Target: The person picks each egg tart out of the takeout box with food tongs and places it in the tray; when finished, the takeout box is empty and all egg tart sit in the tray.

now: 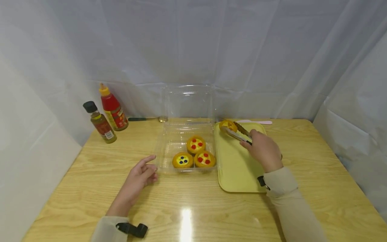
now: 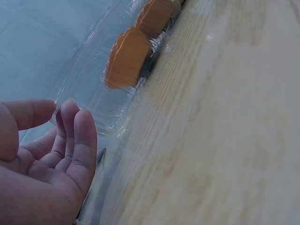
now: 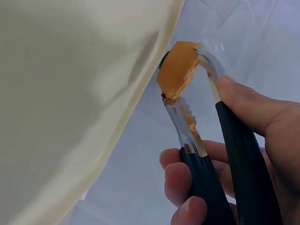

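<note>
One tart, right of the frame's centre, is pinched at the upper-left corner of the tray by tongs, gripped in the right hand; if unevenly squeezed, it may be dropped. By the relaxed left hand, nothing is visibly held.

I have dark-handled tongs with scalloped metal ends gripping an orange-crusted tart, tilted, at the far left corner of the yellow tray. In the clear container, its lid open along the far edge, I see a blue-dotted tart by the near edge, a red-dotted tart in the near right corner, and another red-dotted one just behind them, all face up.
</note>
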Demonstrator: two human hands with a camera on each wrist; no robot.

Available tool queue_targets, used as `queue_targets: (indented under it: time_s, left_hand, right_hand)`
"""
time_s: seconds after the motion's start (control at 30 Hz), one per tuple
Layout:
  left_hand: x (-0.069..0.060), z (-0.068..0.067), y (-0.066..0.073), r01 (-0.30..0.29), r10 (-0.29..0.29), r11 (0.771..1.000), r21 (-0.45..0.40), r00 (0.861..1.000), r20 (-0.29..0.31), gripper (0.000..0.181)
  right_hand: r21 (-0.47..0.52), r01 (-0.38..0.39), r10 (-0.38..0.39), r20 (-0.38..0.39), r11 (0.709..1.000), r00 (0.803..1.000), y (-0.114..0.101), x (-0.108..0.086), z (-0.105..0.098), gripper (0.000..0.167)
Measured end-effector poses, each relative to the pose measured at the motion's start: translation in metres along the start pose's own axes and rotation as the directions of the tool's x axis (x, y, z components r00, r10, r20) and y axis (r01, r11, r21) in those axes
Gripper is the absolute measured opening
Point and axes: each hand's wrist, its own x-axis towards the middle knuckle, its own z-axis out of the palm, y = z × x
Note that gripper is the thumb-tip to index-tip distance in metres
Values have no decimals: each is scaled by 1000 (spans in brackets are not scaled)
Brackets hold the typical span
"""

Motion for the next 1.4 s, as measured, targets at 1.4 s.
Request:
queue_targets:
  time_s: [1.4]
  left_hand:
    - [-1, 0, 1, -12, 12, 1000, 22, 1000, 8, 51]
  right_hand:
    - [32, -2, 6, -123, 999, 992, -16, -18, -21, 50]
